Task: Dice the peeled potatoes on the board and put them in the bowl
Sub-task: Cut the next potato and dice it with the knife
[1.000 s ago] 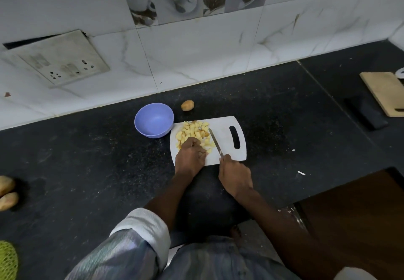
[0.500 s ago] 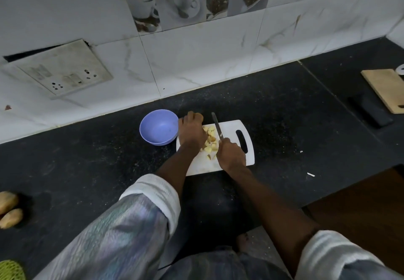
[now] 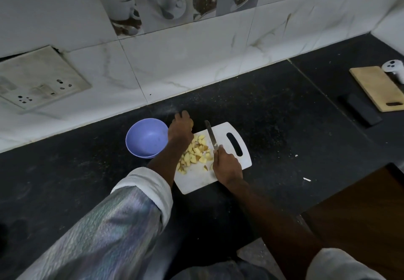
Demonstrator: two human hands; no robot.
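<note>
one head-worn view, looking steeply down at the counter (image 3: 284, 131).

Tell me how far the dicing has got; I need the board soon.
Done: diced potato is piled on the white board. In hand: right hand grips the knife; left hand closes on a whole potato. Left: the purple bowl looks empty.
</note>
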